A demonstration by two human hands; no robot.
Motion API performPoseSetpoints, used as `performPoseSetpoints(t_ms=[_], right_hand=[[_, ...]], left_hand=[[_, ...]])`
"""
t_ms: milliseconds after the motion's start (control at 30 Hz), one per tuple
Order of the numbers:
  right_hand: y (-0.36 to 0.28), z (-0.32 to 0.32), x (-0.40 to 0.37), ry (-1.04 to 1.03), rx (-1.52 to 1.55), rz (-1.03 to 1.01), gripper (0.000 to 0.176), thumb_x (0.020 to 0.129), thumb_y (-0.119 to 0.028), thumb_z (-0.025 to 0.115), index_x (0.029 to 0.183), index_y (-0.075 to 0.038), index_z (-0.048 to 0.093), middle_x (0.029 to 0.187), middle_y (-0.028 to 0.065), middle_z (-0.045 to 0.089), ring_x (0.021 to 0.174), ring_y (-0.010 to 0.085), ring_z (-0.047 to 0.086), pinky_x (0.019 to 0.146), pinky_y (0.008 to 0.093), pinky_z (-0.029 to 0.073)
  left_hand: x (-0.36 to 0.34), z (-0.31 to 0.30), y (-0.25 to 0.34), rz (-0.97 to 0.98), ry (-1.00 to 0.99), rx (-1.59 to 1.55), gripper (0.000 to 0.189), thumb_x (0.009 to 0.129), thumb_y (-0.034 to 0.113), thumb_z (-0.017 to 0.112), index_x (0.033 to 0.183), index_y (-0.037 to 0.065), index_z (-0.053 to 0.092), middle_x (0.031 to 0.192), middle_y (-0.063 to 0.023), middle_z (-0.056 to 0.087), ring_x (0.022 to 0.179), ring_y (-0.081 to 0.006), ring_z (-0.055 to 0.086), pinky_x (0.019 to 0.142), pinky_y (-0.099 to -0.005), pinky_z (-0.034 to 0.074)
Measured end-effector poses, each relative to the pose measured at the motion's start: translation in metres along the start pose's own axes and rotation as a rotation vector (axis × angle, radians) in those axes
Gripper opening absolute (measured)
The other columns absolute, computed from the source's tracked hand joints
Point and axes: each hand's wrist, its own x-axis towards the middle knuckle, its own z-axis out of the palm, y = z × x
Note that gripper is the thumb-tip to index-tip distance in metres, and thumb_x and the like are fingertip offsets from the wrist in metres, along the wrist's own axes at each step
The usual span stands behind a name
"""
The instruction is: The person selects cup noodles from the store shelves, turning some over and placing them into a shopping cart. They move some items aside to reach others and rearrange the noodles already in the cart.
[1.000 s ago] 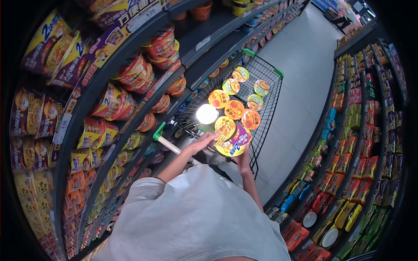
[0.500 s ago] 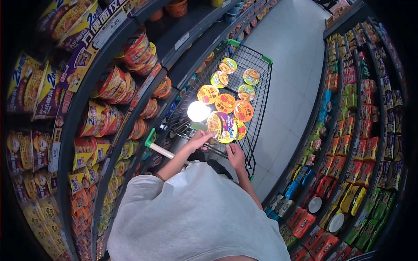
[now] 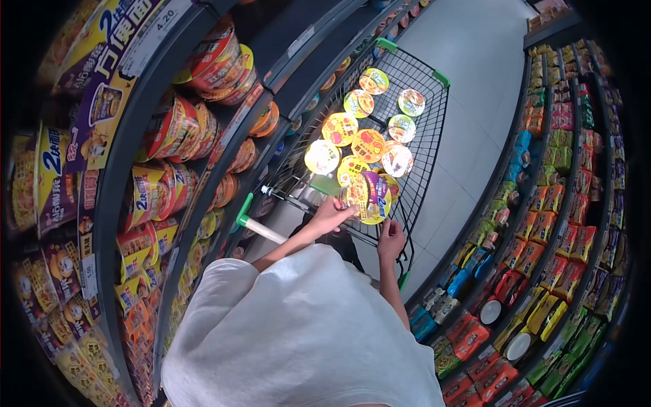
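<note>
Here in the aisle, a wire shopping cart point(image 3: 441, 78) stands on the tiled floor point(image 3: 471, 129). Noodle cups point(image 3: 368, 145) sit lids up in the cart, clustered toward its handle point(image 3: 266, 230); four more sit nearer its far end. Left of the cart, shelves point(image 3: 150, 80) carry noodle tubs point(image 3: 173, 129); right of it, shelves carry packets point(image 3: 546, 319).

Purple-and-yellow noodle tub point(image 3: 376, 194), at the left hand point(image 3: 330, 216): lid bears a large "2"; smaller print illegible. Shelf sign point(image 3: 108, 57), well to the left of this hand and above it: "方便面". Price tag point(image 3: 156, 30), along the sign's edge nearest the hand: "4.20". Noodle package point(image 3: 53, 173), far left of the hand: "2块面". Shelved noodle tub point(image 3: 144, 193), left of the hand: "2". Orange lid point(image 3: 368, 146), beyond the hand: characters unreadable.
</note>
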Motion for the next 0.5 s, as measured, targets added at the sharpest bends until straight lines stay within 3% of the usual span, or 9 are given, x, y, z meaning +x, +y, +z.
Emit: performPoseSetpoints(t_ms=[100, 167, 300, 333, 433, 500], right_hand=[[0.007, 0.003, -0.001, -0.01, 0.057, -0.004, 0.032, 0.102, -0.026, 0.064, 0.091, 0.003, 0.069, 0.069, 0.0052, 0.069, 0.062, 0.0088, 0.062, 0.06, 0.0278, 0.048], [0.008, 0.005, -0.002, 0.002, 0.045, 0.007, 0.032, 0.103, -0.025, 0.063, 0.088, 0.003, 0.067, 0.068, 0.0034, 0.068, 0.061, 0.0071, 0.06, 0.059, 0.0273, 0.047], [0.013, 0.005, -0.001, -0.026, 0.031, -0.027, 0.033, 0.104, -0.023, 0.061, 0.084, 0.004, 0.064, 0.067, 0.0015, 0.065, 0.061, 0.0053, 0.056, 0.057, 0.0265, 0.045], [0.014, 0.005, -0.001, -0.006, 0.01, -0.08, 0.032, 0.105, -0.021, 0.059, 0.085, 0.004, 0.063, 0.067, 0.0023, 0.065, 0.06, 0.0058, 0.057, 0.057, 0.0262, 0.045], [0.018, 0.005, 0.0, -0.033, 0.069, -0.086, 0.028, 0.102, -0.024, 0.061, 0.089, 0.001, 0.067, 0.066, 0.008, 0.066, 0.057, 0.0139, 0.058, 0.057, 0.0336, 0.046], [0.017, 0.003, 0.001, -0.067, 0.044, -0.127, 0.03, 0.103, -0.025, 0.059, 0.089, 0.001, 0.067, 0.067, 0.0077, 0.066, 0.057, 0.0133, 0.058, 0.057, 0.0335, 0.046]], left_hand=[[-0.006, -0.002, 0.009, 0.001, 0.007, 0.025, 0.074, 0.08, 0.05, 0.084, 0.112, -0.007, 0.048, 0.095, -0.0121, 0.059, 0.069, -0.016, 0.062, 0.045, -0.0293, 0.055], [-0.007, -0.003, 0.011, -0.003, 0.005, 0.042, 0.077, 0.079, 0.049, 0.084, 0.115, -0.008, 0.048, 0.092, -0.0121, 0.062, 0.066, -0.0157, 0.062, 0.045, -0.0289, 0.055], [-0.009, -0.01, 0.012, 0.047, -0.067, 0.099, 0.07, 0.074, 0.05, 0.088, 0.095, -0.008, 0.056, 0.084, -0.013, 0.065, 0.065, -0.0186, 0.063, 0.056, -0.0337, 0.052], [-0.005, -0.005, 0.0, 0.084, 0.033, 0.18, 0.068, 0.069, 0.052, 0.09, 0.088, -0.005, 0.058, 0.085, -0.0151, 0.064, 0.073, -0.0222, 0.063, 0.065, -0.0358, 0.05], [-0.004, -0.001, -0.011, 0.177, 0.09, 0.232, 0.07, 0.068, 0.055, 0.089, 0.09, -0.003, 0.058, 0.087, -0.015, 0.063, 0.084, -0.0247, 0.06, 0.073, -0.0366, 0.051], [-0.007, 0.003, -0.017, 0.245, 0.145, 0.279, 0.071, 0.066, 0.056, 0.089, 0.091, -0.002, 0.057, 0.09, -0.0137, 0.059, 0.088, -0.0247, 0.057, 0.077, -0.0358, 0.05]])
